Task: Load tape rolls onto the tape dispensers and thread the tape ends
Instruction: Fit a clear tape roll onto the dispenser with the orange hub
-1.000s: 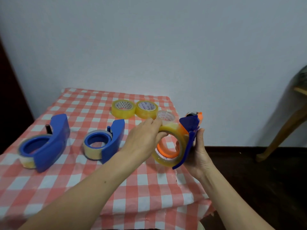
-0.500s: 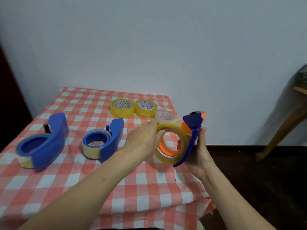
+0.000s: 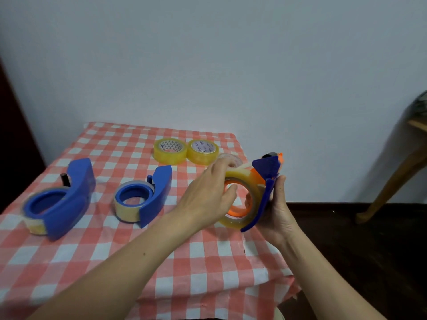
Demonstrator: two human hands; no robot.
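Red-and-white checked surface [image 3: 208,262] against a white wall [image 3: 208,54], with dark floor [image 3: 369,250] to the right. Above the surface's right edge, a blue dispenser [image 3: 265,168] with an orange hub carries a yellowish clear tape roll [image 3: 242,177]. The right hand [image 3: 277,209] has its fingers gripping the dispenser's back. The left hand [image 3: 205,199] has its fingers pinching the roll's top. A large loaded dispenser [image 3: 69,204] lies near the left edge and a smaller loaded dispenser [image 3: 157,192] lies mid-surface. Yellow spare rolls [image 3: 170,151] sit at the far edge.
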